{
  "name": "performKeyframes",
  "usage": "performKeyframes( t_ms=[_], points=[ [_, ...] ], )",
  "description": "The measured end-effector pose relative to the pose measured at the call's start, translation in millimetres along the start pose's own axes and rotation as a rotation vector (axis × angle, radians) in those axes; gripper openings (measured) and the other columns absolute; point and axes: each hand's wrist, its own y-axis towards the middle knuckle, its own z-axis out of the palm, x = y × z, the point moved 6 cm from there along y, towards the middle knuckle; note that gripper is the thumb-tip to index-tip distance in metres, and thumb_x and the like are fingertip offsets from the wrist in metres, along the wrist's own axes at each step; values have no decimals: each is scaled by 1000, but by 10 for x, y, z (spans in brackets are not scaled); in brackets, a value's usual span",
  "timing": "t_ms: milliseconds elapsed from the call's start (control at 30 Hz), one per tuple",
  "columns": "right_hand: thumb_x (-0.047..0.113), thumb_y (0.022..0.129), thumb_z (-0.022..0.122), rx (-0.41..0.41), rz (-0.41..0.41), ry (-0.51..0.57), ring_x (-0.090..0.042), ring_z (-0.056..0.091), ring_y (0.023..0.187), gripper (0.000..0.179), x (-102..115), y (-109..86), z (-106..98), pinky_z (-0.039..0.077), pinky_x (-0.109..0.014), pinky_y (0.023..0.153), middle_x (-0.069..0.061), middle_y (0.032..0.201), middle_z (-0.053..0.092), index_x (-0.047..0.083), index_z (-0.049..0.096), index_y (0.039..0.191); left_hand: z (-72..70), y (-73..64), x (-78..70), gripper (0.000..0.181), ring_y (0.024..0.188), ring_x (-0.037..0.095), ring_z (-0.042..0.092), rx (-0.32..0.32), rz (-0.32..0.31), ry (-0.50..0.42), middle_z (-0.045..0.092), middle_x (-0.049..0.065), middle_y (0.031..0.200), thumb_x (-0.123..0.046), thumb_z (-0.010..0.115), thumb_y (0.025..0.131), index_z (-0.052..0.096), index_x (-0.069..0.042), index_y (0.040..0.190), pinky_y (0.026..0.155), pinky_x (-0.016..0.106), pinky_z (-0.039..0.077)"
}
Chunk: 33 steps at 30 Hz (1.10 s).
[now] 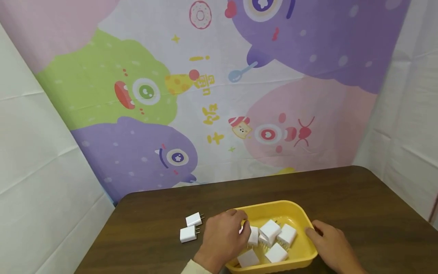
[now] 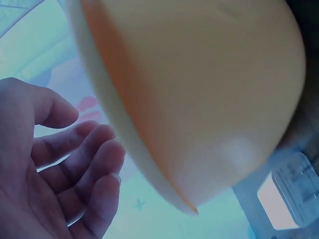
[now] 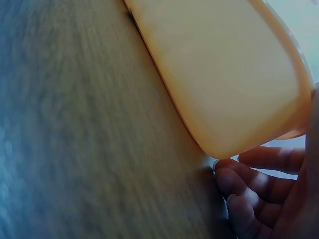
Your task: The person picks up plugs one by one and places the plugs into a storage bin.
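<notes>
A yellow plastic tray [image 1: 300, 249] on the table holds several white plug chargers [image 1: 270, 229], heaped near its middle with prongs showing on some. Over its left side is my left hand [image 1: 224, 238], thumb and fingers loosely bent. The left wrist view shows the same hand [image 2: 75, 164] beside the tray rim, a gap between thumb and fingertips and nothing held. My right hand [image 1: 333, 243] grips the tray's right side, thumb on the rim. In the right wrist view its bent fingers [image 3: 244, 186] are at the tray's outer wall [image 3: 219, 79], low by the table.
Two more white chargers, one nearer [image 1: 188, 234] and one farther [image 1: 194, 219], lie on the dark wooden table [image 1: 143, 228] left of the tray. Behind the table hangs a cartoon-printed cloth [image 1: 212, 163], with white cloth [image 1: 44, 152] at both sides.
</notes>
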Motion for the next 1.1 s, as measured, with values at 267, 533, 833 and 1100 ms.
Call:
performKeyframes(
  t_ms=[267,533,833,1100],
  points=[
    [40,101,52,-1,-7,0,-17,53,70,35,-4,7,9,41,-34,65,0,76,58,9,66,113,-57,-63,252,6,49,1,39,6,-94,-26,45,-17,62,-25,71,83,70,-20,79,44,22,32],
    [38,101,53,0,-3,0,-17,53,71,35,1,-6,3,41,-34,65,-1,77,57,8,66,113,-66,-156,405,5,52,3,46,-39,-126,22,50,-13,67,-23,72,82,69,-19,80,45,25,38],
    [38,101,53,4,6,17,-17,52,69,36,-8,-5,0,41,-34,64,-1,76,57,7,66,113,-69,-223,563,13,57,12,58,-53,-161,37,59,-8,72,-29,71,87,70,-19,78,49,32,47],
    [39,101,53,2,5,12,-17,52,69,37,-20,6,11,41,-34,64,-1,76,57,7,66,113,-7,-308,725,11,62,17,60,16,-216,93,58,-2,80,-28,71,86,71,-18,83,52,36,50]
  ],
)
